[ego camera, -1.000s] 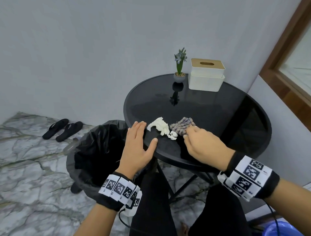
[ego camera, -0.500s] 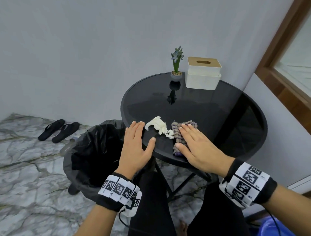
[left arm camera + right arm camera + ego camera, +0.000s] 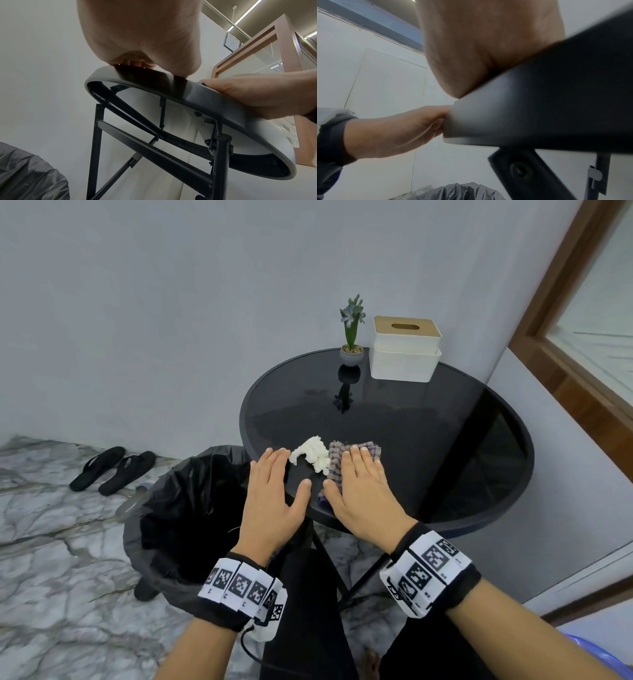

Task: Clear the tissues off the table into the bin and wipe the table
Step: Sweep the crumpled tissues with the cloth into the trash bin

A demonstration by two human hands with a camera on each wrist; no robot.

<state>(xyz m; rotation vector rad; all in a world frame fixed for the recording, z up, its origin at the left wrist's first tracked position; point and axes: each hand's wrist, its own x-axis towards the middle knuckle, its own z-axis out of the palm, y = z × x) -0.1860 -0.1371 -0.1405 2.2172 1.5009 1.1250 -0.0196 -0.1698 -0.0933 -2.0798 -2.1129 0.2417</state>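
Note:
A crumpled white tissue (image 3: 311,454) lies near the front left edge of the round black glass table (image 3: 428,433). Just right of it, touching it, a checked purple-grey cloth (image 3: 337,460) lies flat under my right hand (image 3: 359,484), whose straight fingers press on it. My left hand (image 3: 274,491) lies flat on the table's left edge, fingers straight, a little left of the tissue and above the bin. The black-lined bin (image 3: 181,518) stands on the floor below the table's left edge. Both wrist views look up from under the table rim (image 3: 197,94), so the tissue is hidden there.
A small potted plant (image 3: 351,337) and a white tissue box (image 3: 406,350) stand at the table's far side by the wall. A pair of black sandals (image 3: 113,470) lies on the marble floor at left. A wall and a wooden window frame (image 3: 582,364) close in the right.
My right hand went from curled fingers on the bunched cloth to flat on it, and slid it left against the tissue. The left hand has stayed flat at the table edge.

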